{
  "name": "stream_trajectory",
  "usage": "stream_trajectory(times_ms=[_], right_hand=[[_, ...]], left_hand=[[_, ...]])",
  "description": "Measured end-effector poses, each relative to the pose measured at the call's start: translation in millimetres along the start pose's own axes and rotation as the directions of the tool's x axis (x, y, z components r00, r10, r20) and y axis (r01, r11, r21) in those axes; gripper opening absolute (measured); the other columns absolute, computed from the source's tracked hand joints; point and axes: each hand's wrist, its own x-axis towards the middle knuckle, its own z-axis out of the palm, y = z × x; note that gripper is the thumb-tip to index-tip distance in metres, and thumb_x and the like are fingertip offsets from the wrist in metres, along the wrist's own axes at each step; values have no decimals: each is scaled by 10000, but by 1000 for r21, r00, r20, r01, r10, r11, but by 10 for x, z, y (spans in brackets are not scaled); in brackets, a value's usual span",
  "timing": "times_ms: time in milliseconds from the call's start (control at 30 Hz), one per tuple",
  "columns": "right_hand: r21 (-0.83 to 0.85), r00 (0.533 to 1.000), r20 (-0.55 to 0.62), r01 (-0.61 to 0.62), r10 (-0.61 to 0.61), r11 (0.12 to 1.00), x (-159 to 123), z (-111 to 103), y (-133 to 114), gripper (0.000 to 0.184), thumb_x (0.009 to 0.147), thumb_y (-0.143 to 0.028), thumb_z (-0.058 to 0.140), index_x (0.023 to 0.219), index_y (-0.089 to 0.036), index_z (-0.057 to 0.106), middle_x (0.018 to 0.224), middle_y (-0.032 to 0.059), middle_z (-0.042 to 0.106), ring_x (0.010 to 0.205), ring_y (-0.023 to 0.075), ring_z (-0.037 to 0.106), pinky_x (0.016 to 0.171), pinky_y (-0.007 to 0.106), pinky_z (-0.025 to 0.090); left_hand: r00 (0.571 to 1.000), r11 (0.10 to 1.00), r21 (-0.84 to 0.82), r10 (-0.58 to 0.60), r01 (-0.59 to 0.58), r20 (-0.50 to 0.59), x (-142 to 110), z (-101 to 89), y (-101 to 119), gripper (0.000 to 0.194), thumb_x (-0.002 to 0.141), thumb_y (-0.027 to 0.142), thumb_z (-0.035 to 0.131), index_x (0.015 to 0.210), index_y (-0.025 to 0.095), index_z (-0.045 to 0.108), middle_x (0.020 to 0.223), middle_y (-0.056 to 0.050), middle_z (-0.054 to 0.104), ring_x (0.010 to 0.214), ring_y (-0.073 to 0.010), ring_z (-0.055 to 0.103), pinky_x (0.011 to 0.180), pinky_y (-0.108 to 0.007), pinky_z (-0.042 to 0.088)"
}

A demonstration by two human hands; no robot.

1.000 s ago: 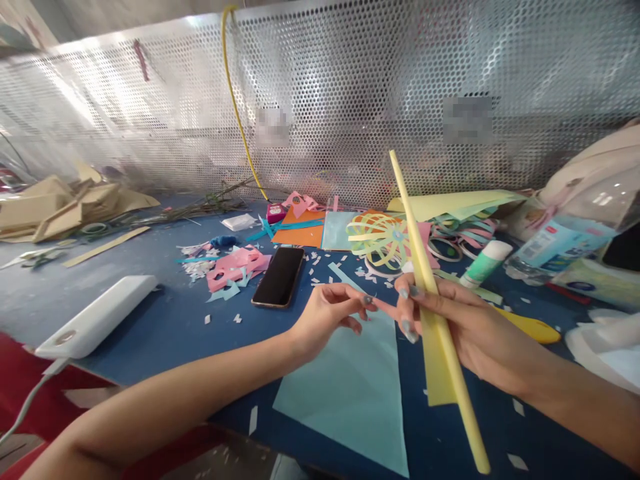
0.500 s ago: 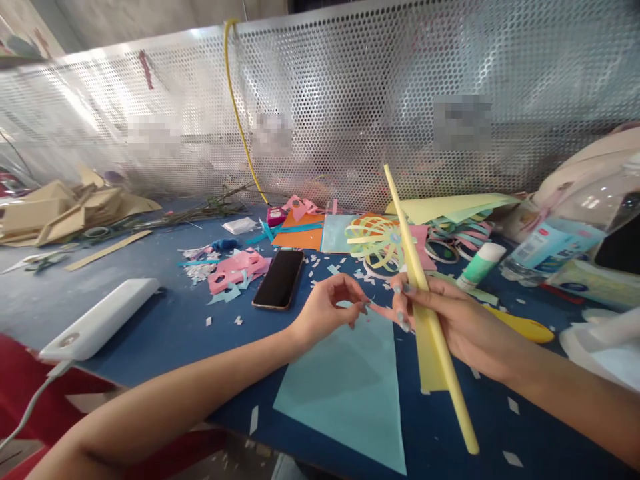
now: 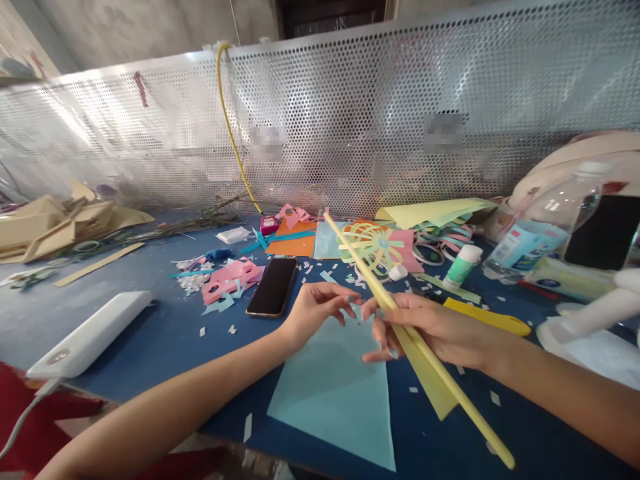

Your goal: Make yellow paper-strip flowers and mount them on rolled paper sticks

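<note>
My right hand (image 3: 420, 327) is wrapped around a long, thin roll of yellow paper (image 3: 450, 380), which slants from upper left to lower right. A loose flap of the yellow paper hangs beneath the roll. Close by on the left, my left hand (image 3: 317, 310) has its thumb and fingers pinched; whatever lies between the fingertips is too small to make out. Under both hands a light blue paper sheet (image 3: 333, 400) lies on the table. Beyond the roll's upper end sits a pale yellow paper-strip flower (image 3: 383, 243), partly covered by it.
A phone (image 3: 273, 287) and pink paper scraps (image 3: 233, 280) lie left of centre, a white power bank (image 3: 93, 333) farther left. To the right are a glue stick (image 3: 463, 267), its white cap (image 3: 398, 272), a yellow-handled tool (image 3: 487, 317) and a plastic bottle (image 3: 540, 227). A perforated metal panel (image 3: 325, 113) stands behind.
The yellow roll has tilted, its top swinging left and its lower end right. My right hand's fingers have shifted nearer to the left hand's fingertips. The view has moved slightly.
</note>
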Motion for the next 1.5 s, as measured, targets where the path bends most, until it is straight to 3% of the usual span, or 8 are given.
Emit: stream_trajectory(times_ms=[167,367,600,733,933,1133,1233,1500], right_hand=[[31,976,157,-160,154,987,33,-42,118,205,951,-217,601,1105,-98,667,822,62,729,617,85,639,989,534,504],[2,955,220,-204,199,979,42,-39,197,320,943,-336,625,1166,-107,648,839,68,719,567,71,594,864,447,572],[-71,996,15,-81,83,994,53,-40,190,228,915,-319,660,1080,-164,634,831,32,679,640,97,611,714,321,590],[-284,988,-130,45,-85,958,108,-125,146,274,897,-389,672,1050,-174,599,781,3,647,622,100,590,616,243,541],[-831,935,-125,84,-332,550,129,-283,-24,272,973,-434,516,995,-182,616,754,0,645,520,102,546,539,237,438],[-969,890,-88,28,-447,246,81,-283,-57,201,965,-340,506,953,-220,667,738,6,685,622,158,591,593,260,405],[-961,890,-105,23,-443,274,101,-317,-25,182,943,-329,535,970,-223,681,772,18,712,659,169,616,601,263,415],[-836,934,-203,-10,-294,548,131,-398,-135,289,917,-377,563,1090,-200,712,920,61,749,775,201,697,704,323,525]], left_hand=[[987,963,-255,-55,92,151,-24,13,29,389,824,325,770,1183,184,714,1079,-101,725,826,-125,649,752,-221,521],[981,939,-316,-80,135,179,8,-29,-60,213,758,293,832,906,154,768,910,-88,757,811,-149,683,760,-240,529],[996,955,-285,-72,85,57,32,-33,-31,260,721,319,855,882,133,769,917,-94,752,724,-121,648,741,-244,527],[997,963,-268,-25,4,-75,60,-55,-16,284,717,339,854,884,125,770,939,-101,752,703,-111,639,746,-243,536],[983,984,-170,15,-47,-182,71,-62,-4,280,740,343,834,907,126,775,884,-94,758,726,-121,657,721,-223,540],[992,996,-85,-16,5,-129,61,-38,6,319,701,359,854,883,112,768,915,-106,747,765,-157,664,735,-261,558],[991,1000,-14,-21,19,-129,55,-40,-1,311,691,345,860,876,112,767,829,-84,730,729,-154,656,703,-252,553],[989,999,-52,-2,-6,-146,100,-89,22,287,661,308,878,828,111,753,818,-67,729,645,-109,636,650,-212,545]])
